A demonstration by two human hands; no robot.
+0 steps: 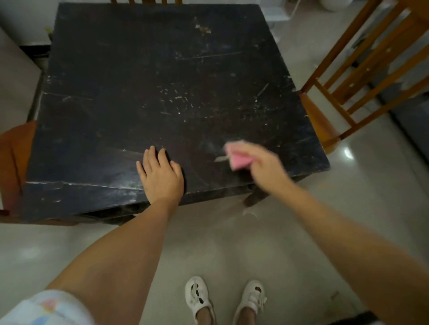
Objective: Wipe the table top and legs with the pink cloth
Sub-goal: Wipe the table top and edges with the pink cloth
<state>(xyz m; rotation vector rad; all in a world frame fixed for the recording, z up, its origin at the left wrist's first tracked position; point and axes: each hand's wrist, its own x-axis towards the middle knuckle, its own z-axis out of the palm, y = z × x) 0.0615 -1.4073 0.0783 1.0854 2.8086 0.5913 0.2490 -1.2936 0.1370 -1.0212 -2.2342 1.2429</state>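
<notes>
Nearest the camera, two white shoes (225,299) stand on the pale, glossy floor (301,232), and a light patterned sleeve (41,310) shows at the lower left. Both bare forearms reach forward over the near edge of the dark, scratched worktop (144,88). The left hand (160,174) lies flat on the worktop near that edge, fingers straight and slightly spread, holding nothing. To its right, well apart from it, the right hand (260,160) is blurred; its grip is curled round the pink cloth (239,155), which is bunched against the worktop near the near right corner. A dark table leg (254,197) shows under that corner. Past the right edge stands a wooden chair (362,69) with a slatted back, its seat just beside the worktop. Another chair seat (14,153) sits at the left edge, and chair slats (144,1) show beyond the far edge.
</notes>
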